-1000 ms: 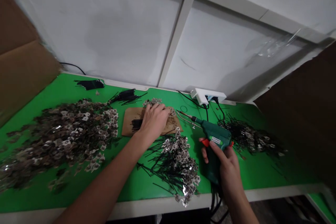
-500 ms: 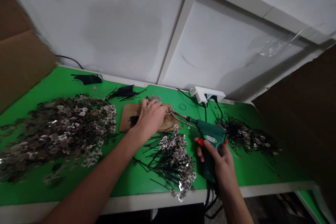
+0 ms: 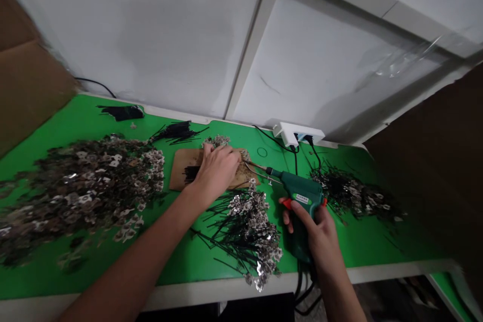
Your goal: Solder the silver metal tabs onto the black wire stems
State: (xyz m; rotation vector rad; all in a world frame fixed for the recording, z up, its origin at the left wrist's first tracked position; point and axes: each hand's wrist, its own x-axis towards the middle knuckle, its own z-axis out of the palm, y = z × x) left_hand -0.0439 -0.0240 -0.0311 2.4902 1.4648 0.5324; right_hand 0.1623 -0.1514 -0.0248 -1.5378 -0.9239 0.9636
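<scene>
My right hand point(image 3: 315, 231) is wrapped round the grip of a green soldering gun point(image 3: 302, 188) with a red trigger. The gun's thin tip points left and reaches the fingertips of my left hand point(image 3: 221, 163). That hand lies over a brown board point(image 3: 179, 161), its fingers bent and closed; what they hold is hidden. A bundle of black wires point(image 3: 191, 174) lies on the board at the wrist's left. Small metal pieces point(image 3: 217, 141) show just beyond my left fingers. Nearer me, between my arms, lies a pile of black wires with silvery metal tabs point(image 3: 251, 226).
A large heap of loose metal tabs point(image 3: 90, 186) covers the left of the green table point(image 3: 196, 266). Black wire bundles point(image 3: 177, 132) lie along the back. At the right is another pile of tabbed wires point(image 3: 354, 193). A white power strip point(image 3: 298, 134) with plugged cords stands by the wall.
Both hands and the soldering gun keep nearly the same position over the board. The view has shifted slightly; otherwise little differs.
</scene>
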